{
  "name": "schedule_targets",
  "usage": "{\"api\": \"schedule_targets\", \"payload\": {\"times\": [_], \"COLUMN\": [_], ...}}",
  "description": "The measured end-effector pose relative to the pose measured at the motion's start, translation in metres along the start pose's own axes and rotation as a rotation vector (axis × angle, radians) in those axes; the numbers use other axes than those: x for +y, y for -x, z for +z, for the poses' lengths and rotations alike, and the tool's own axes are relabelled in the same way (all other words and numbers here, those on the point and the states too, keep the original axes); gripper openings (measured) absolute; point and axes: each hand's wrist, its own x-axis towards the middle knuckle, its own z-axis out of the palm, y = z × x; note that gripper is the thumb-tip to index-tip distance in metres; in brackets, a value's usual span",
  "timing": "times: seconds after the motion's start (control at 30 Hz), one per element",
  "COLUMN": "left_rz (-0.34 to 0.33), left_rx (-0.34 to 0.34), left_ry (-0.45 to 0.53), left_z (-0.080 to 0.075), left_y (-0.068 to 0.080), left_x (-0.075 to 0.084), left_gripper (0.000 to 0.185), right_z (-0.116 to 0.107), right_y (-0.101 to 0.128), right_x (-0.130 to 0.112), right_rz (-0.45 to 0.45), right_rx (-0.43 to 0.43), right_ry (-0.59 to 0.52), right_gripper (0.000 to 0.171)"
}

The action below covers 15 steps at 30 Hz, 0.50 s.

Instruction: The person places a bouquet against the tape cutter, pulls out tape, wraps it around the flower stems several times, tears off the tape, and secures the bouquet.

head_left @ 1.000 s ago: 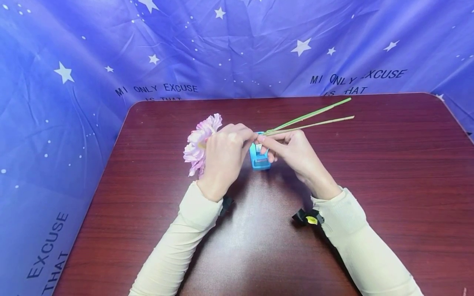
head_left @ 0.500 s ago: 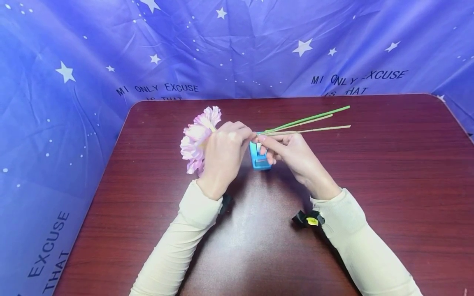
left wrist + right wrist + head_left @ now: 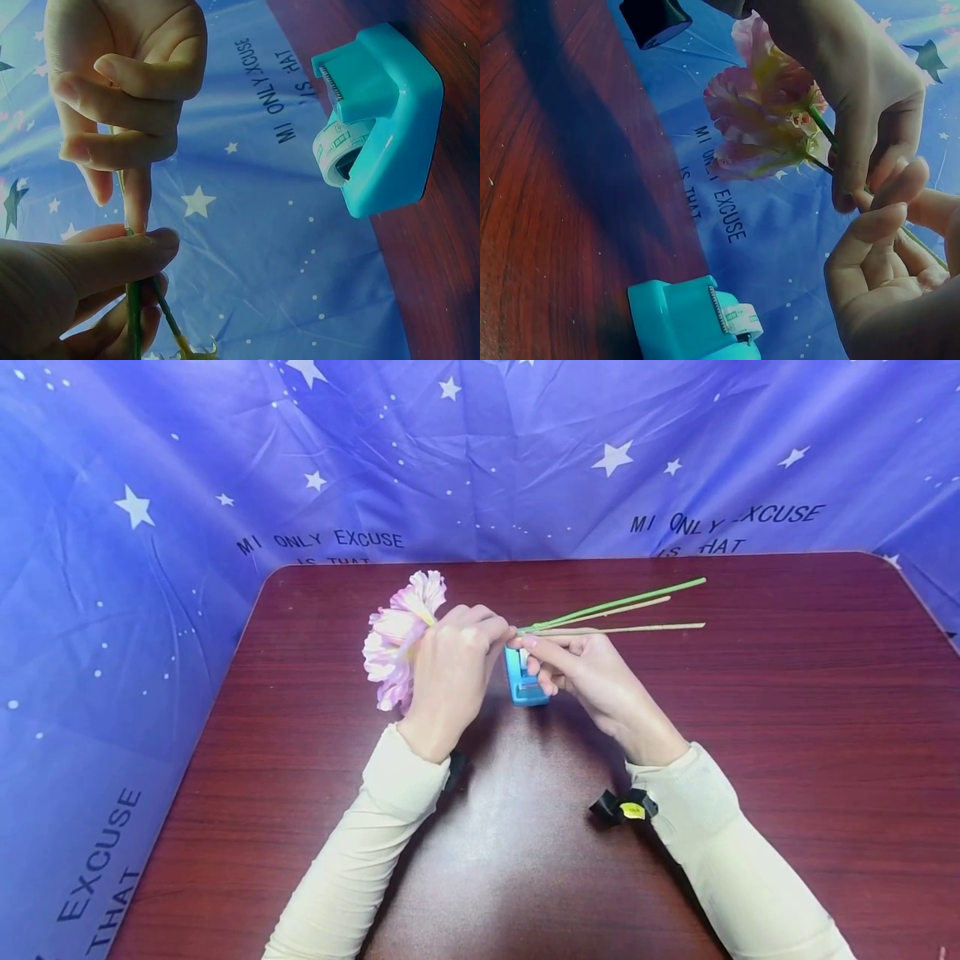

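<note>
Above the dark red counter [image 3: 750, 710], your left hand [image 3: 450, 672] grips the pink flowers [image 3: 393, 639] by their stems [image 3: 622, 610]; your right hand [image 3: 592, 672] pinches those stems just beside it, above the blue tape dispenser [image 3: 525, 681].

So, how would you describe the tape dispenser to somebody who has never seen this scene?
Look at the dark red wooden table in front of the starry blue cloth. Near its middle, just under the two hands holding flower stems, stands the tape dispenser. It is the only bright turquoise plastic thing there, with a toothed cutter and a roll of tape.
</note>
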Motion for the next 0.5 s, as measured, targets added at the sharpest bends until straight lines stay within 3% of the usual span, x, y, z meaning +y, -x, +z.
{"api": "schedule_targets", "payload": {"times": [0.27,0.5], "left_rz": [0.005,0.011], "left_rx": [-0.017,-0.022], "left_ry": [-0.011,-0.025], "left_z": [-0.002,-0.0007], "left_y": [0.0003,-0.0002], "left_x": [-0.0002,-0.0022], "left_gripper": [0.01,0.016], "right_z": [0.0014,0.0034], "right_y": [-0.0024,-0.0028], "right_x": [0.003,0.0051], "right_rz": [-0.015,-0.014], "right_rx": [0.026,0.027], "right_ry": [-0.015,-0.013], "right_gripper": [0.016,0.031]}}
